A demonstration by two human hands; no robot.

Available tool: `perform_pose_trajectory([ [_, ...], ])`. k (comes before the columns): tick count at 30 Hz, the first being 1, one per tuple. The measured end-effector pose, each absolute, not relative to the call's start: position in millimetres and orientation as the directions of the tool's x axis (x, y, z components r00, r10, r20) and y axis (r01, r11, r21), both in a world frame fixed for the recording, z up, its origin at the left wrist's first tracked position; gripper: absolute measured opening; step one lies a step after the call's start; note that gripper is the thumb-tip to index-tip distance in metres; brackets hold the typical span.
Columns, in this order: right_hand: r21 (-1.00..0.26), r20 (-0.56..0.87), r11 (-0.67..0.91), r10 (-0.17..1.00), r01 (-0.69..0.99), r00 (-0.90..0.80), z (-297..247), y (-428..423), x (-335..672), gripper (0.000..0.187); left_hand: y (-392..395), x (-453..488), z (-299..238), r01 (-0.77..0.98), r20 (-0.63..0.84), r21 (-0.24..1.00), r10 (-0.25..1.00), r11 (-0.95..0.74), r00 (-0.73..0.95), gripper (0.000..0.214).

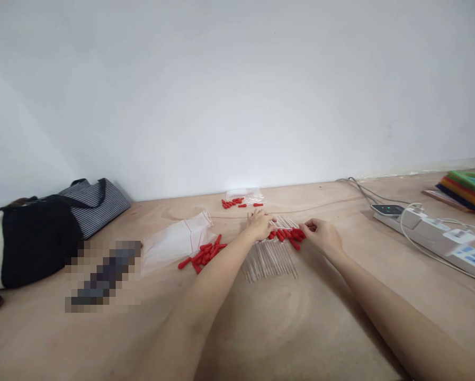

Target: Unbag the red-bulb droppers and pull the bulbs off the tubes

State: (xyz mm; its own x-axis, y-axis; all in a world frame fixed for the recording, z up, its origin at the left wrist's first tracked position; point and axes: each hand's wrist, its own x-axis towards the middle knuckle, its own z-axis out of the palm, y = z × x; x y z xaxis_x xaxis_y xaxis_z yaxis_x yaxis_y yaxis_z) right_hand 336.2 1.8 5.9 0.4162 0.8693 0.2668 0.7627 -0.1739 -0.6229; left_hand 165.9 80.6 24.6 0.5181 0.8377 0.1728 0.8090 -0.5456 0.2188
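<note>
A row of clear thin tubes (269, 259) lies on the wooden table (285, 328), with several red caps (288, 234) at their far ends. My left hand (260, 223) rests on the far left of that row, fingers curled down onto the tubes. My right hand (322, 235) is at the right end, fingers pinched together at the red caps. A loose pile of red caps (202, 255) lies left of my left arm. Empty clear zip bags (178, 238) lie beside that pile.
A small bag with more red caps (243, 199) lies by the wall. A striped and black bag (42, 227) sits at the left. A white power strip (444, 237) with cables is at the right, with a stack of coloured sheets (465, 189) behind it.
</note>
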Motion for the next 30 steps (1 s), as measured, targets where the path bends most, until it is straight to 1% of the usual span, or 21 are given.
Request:
perform_pose_trajectory([
  [4, -0.607, 0.259, -0.198, 0.867, 0.77, 0.427, 4.3, 2.2, 335.1, 0.019, 85.1, 177.3, 21.1, 0.771, 0.162, 0.193, 0.795, -0.607, 0.585, 0.008],
  [7, -0.613, 0.303, -0.16, 0.857, 0.774, 0.417, 2.5, 1.1, 333.1, 0.022, 87.5, 179.5, 20.8, 0.761, 0.173, 0.196, 0.786, -0.618, 0.594, 0.003],
  [9, -0.636, 0.378, -0.101, 0.823, 0.765, 0.423, 0.8, -0.6, 330.3, 0.026, 85.8, 175.8, 23.4, 0.764, 0.202, 0.213, 0.792, -0.61, 0.576, 0.005],
  [11, -0.679, 0.455, -0.018, 0.774, 0.734, 0.44, -2.1, -2.7, 324.7, 0.029, 80.2, 166.9, 27.4, 0.782, 0.244, 0.241, 0.816, -0.575, 0.524, 0.008],
  [13, -0.737, 0.482, 0.094, 0.768, 0.67, 0.422, -6.3, -4.5, 315.0, 0.033, 69.6, 153.2, 31.0, 0.805, 0.284, 0.28, 0.846, -0.523, 0.451, 0.011],
  [15, -0.788, 0.471, 0.217, 0.816, 0.577, 0.335, -11.0, -5.4, 301.1, 0.037, 53.9, 136.3, 32.4, 0.818, 0.31, 0.319, 0.868, -0.479, 0.388, 0.012],
  [18, -0.818, 0.463, 0.358, 0.874, 0.451, 0.146, -16.3, -6.0, 275.3, 0.04, 24.7, 111.3, 28.9, 0.814, 0.329, 0.358, 0.878, -0.456, 0.347, 0.01],
  [20, -0.829, 0.468, 0.411, 0.881, 0.38, 0.07, -17.6, -8.0, 258.4, 0.036, 6.1, 98.6, 24.4, 0.782, 0.366, 0.399, 0.865, -0.48, 0.344, 0.008],
  [22, -0.842, 0.473, 0.441, 0.88, 0.312, 0.034, -16.9, -12.3, 245.2, 0.033, -8.5, 90.1, 20.0, 0.733, 0.412, 0.434, 0.839, -0.524, 0.355, 0.007],
  [24, -0.831, 0.497, 0.479, 0.868, 0.284, -0.01, -14.1, -18.1, 238.4, 0.031, -18.2, 84.6, 16.8, 0.695, 0.447, 0.443, 0.812, -0.566, 0.376, 0.006],
  [26, -0.754, 0.572, 0.551, 0.819, 0.358, -0.054, -9.5, -23.5, 238.2, 0.03, -23.8, 79.4, 14.7, 0.678, 0.476, 0.427, 0.786, -0.599, 0.395, 0.007],
  [27, -0.676, 0.63, 0.593, 0.773, 0.437, -0.074, -7.1, -25.6, 240.0, 0.028, -25.5, 76.2, 13.8, 0.673, 0.494, 0.412, 0.771, -0.614, 0.401, 0.012],
  [28, -0.568, 0.695, 0.628, 0.712, 0.532, -0.1, -5.1, -27.2, 242.5, 0.026, -26.8, 72.6, 12.9, 0.672, 0.518, 0.393, 0.755, -0.628, 0.403, 0.018],
  [30, -0.302, 0.794, 0.644, 0.578, 0.702, -0.188, -3.1, -28.9, 247.5, 0.021, -28.7, 64.4, 10.6, 0.674, 0.571, 0.341, 0.714, -0.655, 0.405, 0.03],
])
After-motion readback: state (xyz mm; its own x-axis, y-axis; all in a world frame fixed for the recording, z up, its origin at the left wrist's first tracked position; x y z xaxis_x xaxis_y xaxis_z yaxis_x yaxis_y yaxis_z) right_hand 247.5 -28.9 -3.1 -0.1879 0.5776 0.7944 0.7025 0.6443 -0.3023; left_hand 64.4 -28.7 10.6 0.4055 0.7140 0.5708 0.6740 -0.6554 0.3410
